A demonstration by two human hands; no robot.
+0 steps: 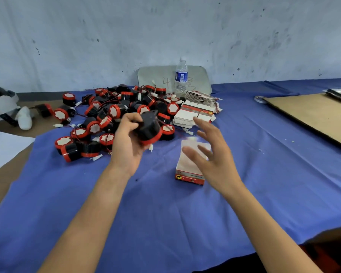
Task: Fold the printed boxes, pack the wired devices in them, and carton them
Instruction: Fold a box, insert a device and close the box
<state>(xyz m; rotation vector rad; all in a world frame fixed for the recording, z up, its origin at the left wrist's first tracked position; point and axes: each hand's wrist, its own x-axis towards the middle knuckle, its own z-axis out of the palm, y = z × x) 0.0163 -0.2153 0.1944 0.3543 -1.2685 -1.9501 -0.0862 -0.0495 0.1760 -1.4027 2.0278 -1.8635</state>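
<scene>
Head: blurred box (189,177) label; board (156,75) "4"

A handwritten "4" stands on the grey board (158,77), followed by scrawled marks too loose to read. The bottle (181,75) has a blue label with a barcode, its words too small. The box (189,177) and the flat boxes (194,113) carry a yellow animal logo and illegible fine print
</scene>
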